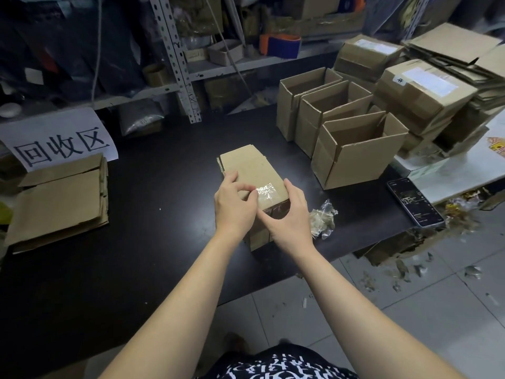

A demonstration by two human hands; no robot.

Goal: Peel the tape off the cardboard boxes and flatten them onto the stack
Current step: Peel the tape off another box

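Both arms (177, 283) extended, left hand (235, 207) pinching, right hand (290, 218) fingers (293, 189) curled.

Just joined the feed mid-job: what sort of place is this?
Likely a stockroom or packing room's recycling corner: metal shelving crammed with goods, a pile of flattened cardboard beside a paper sign, and open boxes on the black table.

One view only, from a wide-angle camera worn on the person's head. It faces forward and steeply down over the dark desk (153, 242), close above it, so the box (254, 170) sits large at mid-frame. The shelf rack (176, 58) fills the top edge, bowed by the lens; the tiled floor (410, 318) shows lower right, and the person's shirt (278, 365) at the bottom edge.
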